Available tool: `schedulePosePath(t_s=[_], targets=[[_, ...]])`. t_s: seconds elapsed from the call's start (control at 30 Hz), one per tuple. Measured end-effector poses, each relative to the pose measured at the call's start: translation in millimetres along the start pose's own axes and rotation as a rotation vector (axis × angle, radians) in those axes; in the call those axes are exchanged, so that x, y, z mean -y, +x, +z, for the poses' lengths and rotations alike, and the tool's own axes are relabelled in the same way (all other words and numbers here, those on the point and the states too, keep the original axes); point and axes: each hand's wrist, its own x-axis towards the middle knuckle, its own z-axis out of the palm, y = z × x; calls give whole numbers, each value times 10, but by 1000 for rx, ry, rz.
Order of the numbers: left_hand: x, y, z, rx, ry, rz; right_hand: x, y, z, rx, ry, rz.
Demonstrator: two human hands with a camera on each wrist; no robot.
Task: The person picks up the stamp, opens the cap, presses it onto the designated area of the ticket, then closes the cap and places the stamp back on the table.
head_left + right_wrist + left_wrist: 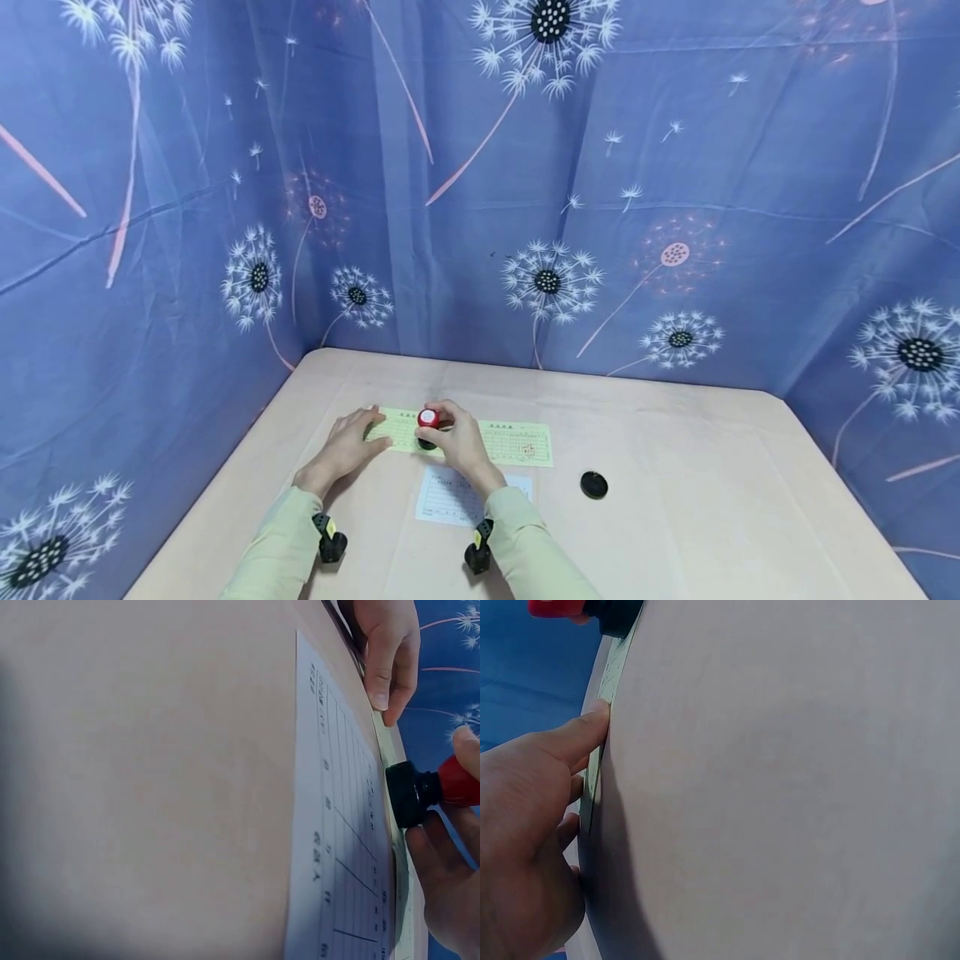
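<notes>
My right hand (462, 442) grips the red handle of a stamp (428, 418) from the right, with thumb and fingers around it. The stamp's black base (403, 796) stands upright over the pale green printed paper (517, 435). A red round stamp mark (528, 450) shows on the right part of that paper. At the paper's left end, my left hand (347, 446) rests with thumb and fingers spread over its edge. In the left wrist view the left thumb (585, 731) lies on the green strip. The stamp's underside is hidden.
A white printed form (442, 500) lies nearer to me, partly beneath my right forearm. To the right sits a round black lid-like disc (594, 485). A blue dandelion-patterned curtain (465, 250) stands behind and beside the pale table (675, 500).
</notes>
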Motion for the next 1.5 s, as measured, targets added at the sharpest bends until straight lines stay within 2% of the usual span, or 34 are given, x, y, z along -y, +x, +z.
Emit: schedulePosePath(t_s=[0.5, 0.87, 1.5], targets=[[-15, 12, -8, -2, -15, 22, 11, -5, -25, 27, -59, 6], [2, 10, -7, -4, -4, 14, 0, -8, -11, 9, -65, 9], [-4, 27, 8, -8, 10, 18, -7, 5, -24, 40, -46, 9]])
